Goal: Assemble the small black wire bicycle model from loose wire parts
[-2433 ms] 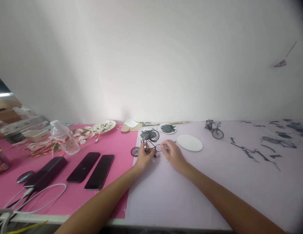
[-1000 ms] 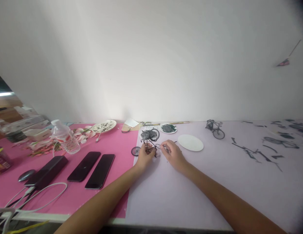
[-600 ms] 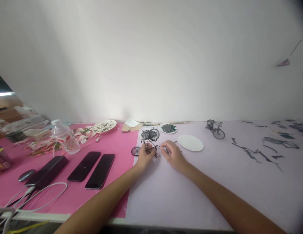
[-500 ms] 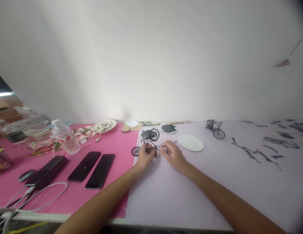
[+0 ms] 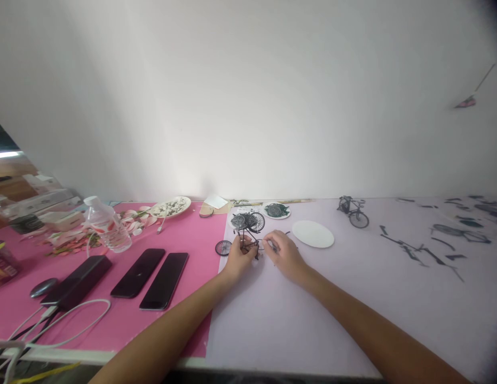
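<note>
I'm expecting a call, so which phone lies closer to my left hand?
The smartphone on the right, nearest your left hand; the other smartphone lies farther left, toward the plastic bottle.

I see everything through one camera worn on the person's head, facing forward and down over the worktop. The forearms run in from the lower corners, and the left hand and right hand meet near the middle, close enough to make out fingers but too far for fine detail. My view is wide: the white wall behind fills the upper half, the worktop's near edge crosses low, and the upper right corner darkens.
</note>
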`<action>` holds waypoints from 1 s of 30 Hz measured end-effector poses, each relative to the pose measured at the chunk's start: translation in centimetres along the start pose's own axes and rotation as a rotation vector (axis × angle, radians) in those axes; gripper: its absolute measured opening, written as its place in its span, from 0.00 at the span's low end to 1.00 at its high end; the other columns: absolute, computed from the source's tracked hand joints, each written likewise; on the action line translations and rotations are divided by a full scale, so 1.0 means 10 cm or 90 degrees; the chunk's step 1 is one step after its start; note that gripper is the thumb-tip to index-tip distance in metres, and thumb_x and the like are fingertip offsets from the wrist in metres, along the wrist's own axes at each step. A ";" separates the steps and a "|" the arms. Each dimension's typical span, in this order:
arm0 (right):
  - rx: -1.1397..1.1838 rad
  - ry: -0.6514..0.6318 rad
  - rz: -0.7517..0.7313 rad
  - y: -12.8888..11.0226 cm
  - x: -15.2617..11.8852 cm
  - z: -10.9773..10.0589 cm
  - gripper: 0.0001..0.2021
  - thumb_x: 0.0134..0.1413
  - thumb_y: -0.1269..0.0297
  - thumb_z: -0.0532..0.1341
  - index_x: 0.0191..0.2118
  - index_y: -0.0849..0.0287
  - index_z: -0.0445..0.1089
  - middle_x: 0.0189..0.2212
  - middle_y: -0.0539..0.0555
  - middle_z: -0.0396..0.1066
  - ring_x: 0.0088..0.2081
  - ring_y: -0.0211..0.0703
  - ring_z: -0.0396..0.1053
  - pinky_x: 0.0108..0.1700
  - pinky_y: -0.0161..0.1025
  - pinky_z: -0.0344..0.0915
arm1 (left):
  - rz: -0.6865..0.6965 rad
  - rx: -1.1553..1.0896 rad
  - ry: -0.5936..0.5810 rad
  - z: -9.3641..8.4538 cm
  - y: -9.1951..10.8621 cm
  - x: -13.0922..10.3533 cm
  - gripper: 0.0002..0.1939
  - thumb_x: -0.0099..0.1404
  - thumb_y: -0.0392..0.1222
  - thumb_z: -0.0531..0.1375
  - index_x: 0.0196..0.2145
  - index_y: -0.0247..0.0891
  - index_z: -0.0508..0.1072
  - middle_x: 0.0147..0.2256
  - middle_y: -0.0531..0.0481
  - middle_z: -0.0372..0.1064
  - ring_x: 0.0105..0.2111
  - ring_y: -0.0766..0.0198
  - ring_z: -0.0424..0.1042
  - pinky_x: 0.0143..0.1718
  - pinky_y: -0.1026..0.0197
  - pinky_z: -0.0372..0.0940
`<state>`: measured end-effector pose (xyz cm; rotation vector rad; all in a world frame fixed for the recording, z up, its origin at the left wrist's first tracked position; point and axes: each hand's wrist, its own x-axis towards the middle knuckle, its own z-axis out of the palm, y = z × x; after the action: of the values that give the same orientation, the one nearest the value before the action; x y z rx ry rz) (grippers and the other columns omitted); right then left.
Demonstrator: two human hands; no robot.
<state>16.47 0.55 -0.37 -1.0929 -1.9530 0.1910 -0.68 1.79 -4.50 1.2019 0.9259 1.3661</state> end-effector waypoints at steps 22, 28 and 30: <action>-0.033 -0.002 0.090 0.13 -0.03 0.11 0.10 0.64 0.57 0.58 0.34 0.54 0.71 0.20 0.47 0.66 0.23 0.41 0.63 0.27 0.35 0.55 | -0.033 -0.031 -0.062 0.04 0.07 -0.07 0.26 0.52 0.42 0.74 0.43 0.37 0.66 0.33 0.49 0.73 0.31 0.64 0.76 0.36 0.61 0.71; -0.035 -0.019 0.106 0.11 -0.02 0.09 0.10 0.64 0.57 0.58 0.34 0.55 0.71 0.18 0.45 0.61 0.21 0.39 0.59 0.26 0.35 0.52 | -0.035 0.034 -0.068 0.03 0.09 -0.07 0.22 0.53 0.42 0.73 0.43 0.32 0.73 0.37 0.43 0.76 0.32 0.64 0.75 0.35 0.61 0.71; -0.034 -0.025 0.106 0.10 -0.02 0.08 0.10 0.64 0.57 0.57 0.35 0.55 0.71 0.18 0.46 0.61 0.22 0.39 0.60 0.27 0.35 0.52 | -0.029 0.056 -0.083 0.02 0.10 -0.07 0.20 0.54 0.43 0.73 0.42 0.31 0.75 0.37 0.42 0.76 0.31 0.64 0.75 0.34 0.62 0.70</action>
<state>16.55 1.27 -1.49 -1.2972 -1.9113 0.2544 -0.75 0.93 -3.64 1.3129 0.9226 1.2063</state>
